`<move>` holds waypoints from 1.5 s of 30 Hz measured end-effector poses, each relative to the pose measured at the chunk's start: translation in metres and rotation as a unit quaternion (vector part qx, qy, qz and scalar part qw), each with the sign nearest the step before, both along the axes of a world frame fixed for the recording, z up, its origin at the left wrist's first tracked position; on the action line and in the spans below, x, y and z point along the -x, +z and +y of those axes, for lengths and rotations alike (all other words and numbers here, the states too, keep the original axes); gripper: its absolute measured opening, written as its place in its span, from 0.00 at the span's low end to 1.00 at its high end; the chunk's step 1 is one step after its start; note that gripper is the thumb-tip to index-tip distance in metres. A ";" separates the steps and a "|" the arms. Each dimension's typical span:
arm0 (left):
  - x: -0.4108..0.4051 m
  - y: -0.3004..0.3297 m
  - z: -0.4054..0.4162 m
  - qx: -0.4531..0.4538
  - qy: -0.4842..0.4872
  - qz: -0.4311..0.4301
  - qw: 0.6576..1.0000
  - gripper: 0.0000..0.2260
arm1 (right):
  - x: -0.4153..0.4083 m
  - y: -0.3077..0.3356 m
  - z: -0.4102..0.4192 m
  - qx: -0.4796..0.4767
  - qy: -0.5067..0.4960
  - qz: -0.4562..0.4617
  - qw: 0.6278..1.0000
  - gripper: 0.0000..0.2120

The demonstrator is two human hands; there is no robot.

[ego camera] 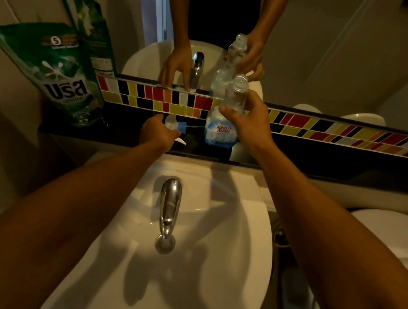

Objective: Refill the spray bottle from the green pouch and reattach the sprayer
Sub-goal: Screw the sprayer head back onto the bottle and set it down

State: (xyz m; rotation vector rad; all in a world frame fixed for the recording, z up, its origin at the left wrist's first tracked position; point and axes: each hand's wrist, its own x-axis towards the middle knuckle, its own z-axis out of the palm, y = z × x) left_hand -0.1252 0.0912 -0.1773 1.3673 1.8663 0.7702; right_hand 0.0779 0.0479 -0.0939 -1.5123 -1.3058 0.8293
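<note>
A glossy green refill pouch (60, 75) leans upright against the wall at the far left of the dark ledge (330, 161). Just right of it the left hand (158, 131) lies over the white-and-blue sprayer head (175, 125) lying on the ledge; whether the fingers close on it cannot be told. Next, the clear plastic spray bottle (225, 120), uncapped, stands with pale liquid low inside, its waist wrapped by the right hand (248, 118). Below sits the white ceramic basin (224, 237) with a chrome tap (168, 210).
</note>
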 end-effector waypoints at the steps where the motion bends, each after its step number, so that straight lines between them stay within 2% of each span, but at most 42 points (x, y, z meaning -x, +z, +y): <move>1: -0.002 -0.001 0.001 0.000 0.006 0.000 1.000 0.23 | -0.002 0.000 0.002 0.006 0.006 -0.001 1.000 0.23; 9: 0.005 -0.004 -0.002 -0.007 0.052 -0.042 0.998 0.16 | -0.018 0.012 0.004 0.021 0.093 -0.012 0.995 0.23; 13: 0.018 0.010 -0.005 -0.022 0.075 -0.122 0.989 0.14 | -0.023 0.016 -0.003 0.016 0.097 -0.011 0.995 0.21; 18: 0.044 0.035 -0.009 -0.058 0.090 -0.227 0.968 0.18 | -0.026 0.020 -0.018 0.013 0.095 0.004 0.995 0.20; 27: 0.074 0.116 -0.020 -0.112 0.104 -0.317 0.936 0.18 | -0.029 0.041 -0.054 -0.001 0.083 -0.011 0.996 0.17; 33: 0.092 0.170 -0.027 -0.164 0.091 -0.318 0.929 0.21 | -0.026 0.046 -0.083 0.018 0.078 -0.045 0.996 0.15; 36: 0.095 0.194 -0.033 -0.177 0.065 -0.323 0.927 0.17 | -0.024 0.043 -0.092 0.031 0.077 -0.058 0.995 0.17; 40: 0.103 0.217 -0.040 -0.187 0.039 -0.321 0.928 0.21 | -0.018 0.042 -0.099 0.050 0.077 -0.069 0.993 0.22; 45: 0.112 0.233 -0.054 -0.195 -0.003 -0.298 0.934 0.22 | -0.007 0.046 -0.106 0.055 0.082 -0.066 0.993 0.22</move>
